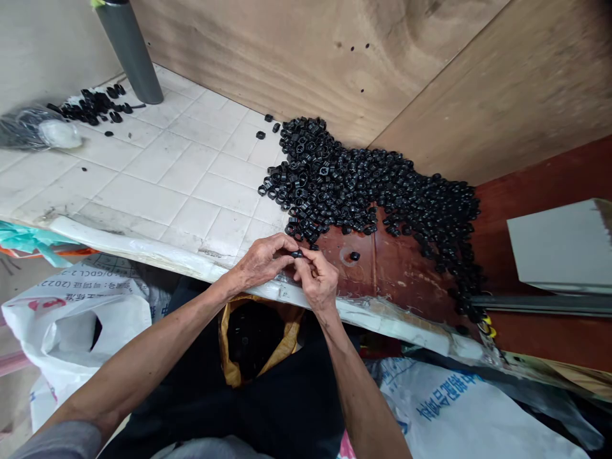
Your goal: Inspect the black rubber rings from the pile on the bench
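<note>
Both hands meet above the front edge of the bench. Between their fingertips is a small black ring-like part (pixel 297 254). My left hand (pixel 265 258) pinches it from the left with thumb and forefinger. From the other side my right hand (pixel 316 275) grips it, fingers curled in. Just beyond them spreads a large heap of black ring-shaped parts (pixel 344 182), running off to the right. One loose black part (pixel 354 256) lies apart on the red-brown surface (pixel 396 271), to the right of my right hand.
A yellow-edged bag (pixel 229 347) with dark contents sits open below my hands. On the white tiled top (pixel 157 185) stand a grey cylinder (pixel 134 57) and a smaller black pile (pixel 93 105). A white box (pixel 559 245) is at right. Plywood (pixel 306 57) walls the back.
</note>
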Motion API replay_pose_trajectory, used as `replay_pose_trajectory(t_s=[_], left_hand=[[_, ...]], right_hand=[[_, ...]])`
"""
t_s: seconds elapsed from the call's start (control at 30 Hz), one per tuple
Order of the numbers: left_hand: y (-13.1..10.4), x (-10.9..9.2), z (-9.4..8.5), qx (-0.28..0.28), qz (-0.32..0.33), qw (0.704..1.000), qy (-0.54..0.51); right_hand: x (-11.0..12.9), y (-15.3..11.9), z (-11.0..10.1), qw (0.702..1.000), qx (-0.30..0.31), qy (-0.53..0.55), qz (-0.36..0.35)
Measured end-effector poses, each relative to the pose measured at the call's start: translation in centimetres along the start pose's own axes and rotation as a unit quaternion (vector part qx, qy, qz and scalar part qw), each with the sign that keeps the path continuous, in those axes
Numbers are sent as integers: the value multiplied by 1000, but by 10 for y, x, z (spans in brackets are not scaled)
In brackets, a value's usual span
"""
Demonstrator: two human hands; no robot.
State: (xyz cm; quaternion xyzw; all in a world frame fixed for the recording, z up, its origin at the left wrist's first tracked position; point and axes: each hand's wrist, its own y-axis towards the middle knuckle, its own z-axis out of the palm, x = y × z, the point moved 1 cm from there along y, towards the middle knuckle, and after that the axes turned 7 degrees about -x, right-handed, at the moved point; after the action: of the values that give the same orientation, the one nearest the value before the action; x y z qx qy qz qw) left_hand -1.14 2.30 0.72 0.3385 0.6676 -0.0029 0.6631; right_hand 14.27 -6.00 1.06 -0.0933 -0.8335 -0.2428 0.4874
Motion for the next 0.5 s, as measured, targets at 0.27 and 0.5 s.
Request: replay_pose_trajectory(t_s=[0.27,0.5], left_hand=[[-1,2,-2,-21,-49,998,-29],[-2,0,-2,1,-75,996,-50]], right_hand=[[5,0,-2,998,12,-37,-45],[4,0,1,1000,-1,21,-15]])
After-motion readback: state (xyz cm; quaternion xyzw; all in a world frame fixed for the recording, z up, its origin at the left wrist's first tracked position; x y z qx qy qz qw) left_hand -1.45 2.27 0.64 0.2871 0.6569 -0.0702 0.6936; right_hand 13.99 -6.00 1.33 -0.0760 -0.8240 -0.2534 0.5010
